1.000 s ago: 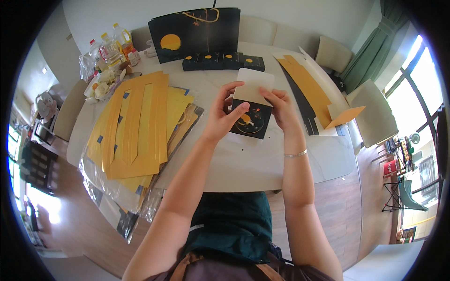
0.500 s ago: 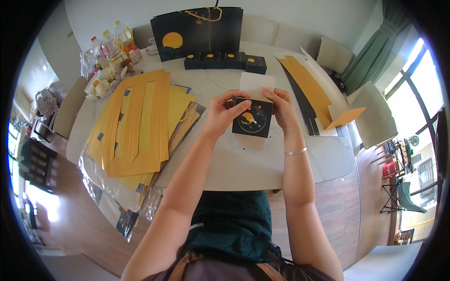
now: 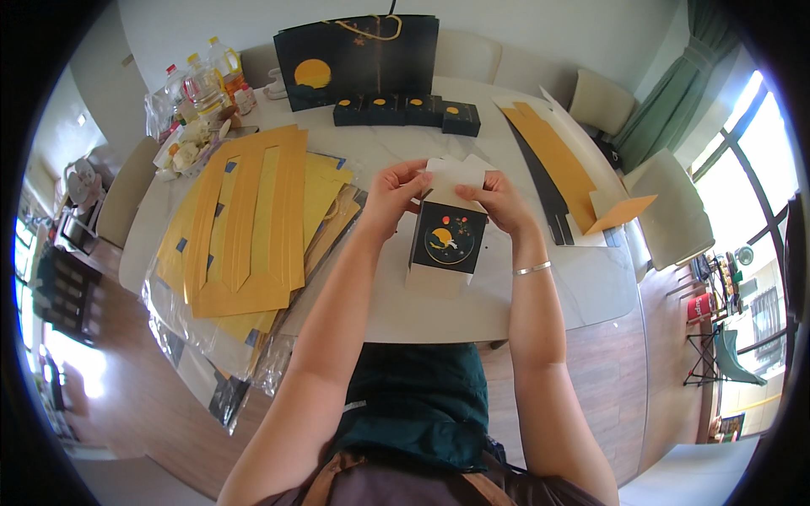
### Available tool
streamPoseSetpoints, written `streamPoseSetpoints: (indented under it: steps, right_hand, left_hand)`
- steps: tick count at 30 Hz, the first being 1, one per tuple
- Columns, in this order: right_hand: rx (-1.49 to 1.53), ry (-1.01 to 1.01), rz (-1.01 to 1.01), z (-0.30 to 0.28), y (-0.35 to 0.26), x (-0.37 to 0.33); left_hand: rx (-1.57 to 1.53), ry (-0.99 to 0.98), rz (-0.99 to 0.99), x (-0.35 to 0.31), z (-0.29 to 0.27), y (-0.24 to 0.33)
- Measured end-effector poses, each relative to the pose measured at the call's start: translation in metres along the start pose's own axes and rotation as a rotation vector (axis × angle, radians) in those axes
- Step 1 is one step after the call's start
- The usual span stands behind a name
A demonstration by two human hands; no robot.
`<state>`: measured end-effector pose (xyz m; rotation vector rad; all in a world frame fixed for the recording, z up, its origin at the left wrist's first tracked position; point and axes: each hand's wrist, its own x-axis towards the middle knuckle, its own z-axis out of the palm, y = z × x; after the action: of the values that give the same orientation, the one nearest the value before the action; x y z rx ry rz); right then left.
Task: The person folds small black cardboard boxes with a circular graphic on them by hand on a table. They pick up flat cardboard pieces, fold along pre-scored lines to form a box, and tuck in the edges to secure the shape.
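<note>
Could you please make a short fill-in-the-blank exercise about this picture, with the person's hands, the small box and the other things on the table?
1. Both hands, the left hand and the right hand, hold a small dark ____ with open white flaps.
2. Four finished small boxes stand in a row in front of a large dark paper ____.
3. The stack of flat sheets on the person's left is ____ in colour.
4. A thin bracelet is on the person's ____ wrist.

Missing words: box; bag; yellow; right

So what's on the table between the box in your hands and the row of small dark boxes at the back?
Nothing: in the head view, only bare white table separates the held box from the row of small boxes.
</note>
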<state>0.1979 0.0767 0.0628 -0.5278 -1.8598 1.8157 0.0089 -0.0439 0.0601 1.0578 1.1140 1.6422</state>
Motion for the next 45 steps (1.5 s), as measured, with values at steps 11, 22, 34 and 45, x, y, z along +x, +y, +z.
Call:
streamPoseSetpoints:
  steps: [11,22,34,45]
  right_hand:
    - [0.002,0.126,-0.216,0.012,-0.018,-0.005]
    - [-0.073,0.043,-0.148,0.024,-0.017,-0.005]
    - [-0.177,0.569,-0.399,0.028,-0.022,-0.004]
    - [-0.065,0.531,-0.478,0.053,-0.033,-0.010]
  left_hand:
    - [-0.102,-0.037,0.035,0.002,-0.005,-0.008]
    - [-0.206,0.055,0.094,0.007,-0.009,-0.020]
    - [0.355,-0.058,0.418,-0.007,0.005,0.003]
    - [0.640,0.196,0.511,-0.015,0.026,0.000]
